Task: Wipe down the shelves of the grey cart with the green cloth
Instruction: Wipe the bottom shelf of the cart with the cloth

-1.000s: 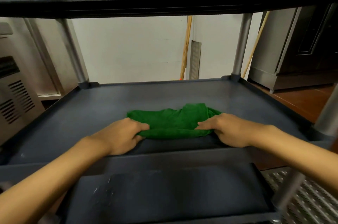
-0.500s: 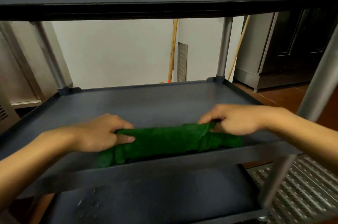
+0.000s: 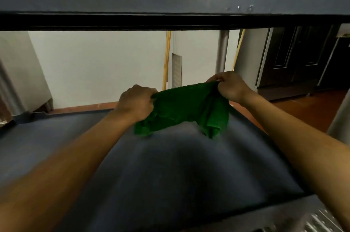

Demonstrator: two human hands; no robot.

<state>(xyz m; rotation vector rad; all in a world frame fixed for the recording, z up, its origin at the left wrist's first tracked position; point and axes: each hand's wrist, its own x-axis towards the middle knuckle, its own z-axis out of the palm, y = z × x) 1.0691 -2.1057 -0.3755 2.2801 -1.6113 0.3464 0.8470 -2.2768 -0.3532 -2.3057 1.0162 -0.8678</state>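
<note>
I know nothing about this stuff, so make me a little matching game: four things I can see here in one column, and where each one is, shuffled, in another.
Things:
1. green cloth
2. wooden pole
3. dark door
4. cart shelf

Places:
A. leaning in the middle background
B. gripped by the left hand and the right hand
C. beneath both forearms
D. far right background

Pairs: 1-B, 2-A, 3-D, 4-C

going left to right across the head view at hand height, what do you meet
grey metal unit → left hand → green cloth → right hand → dark cabinet doors
</note>
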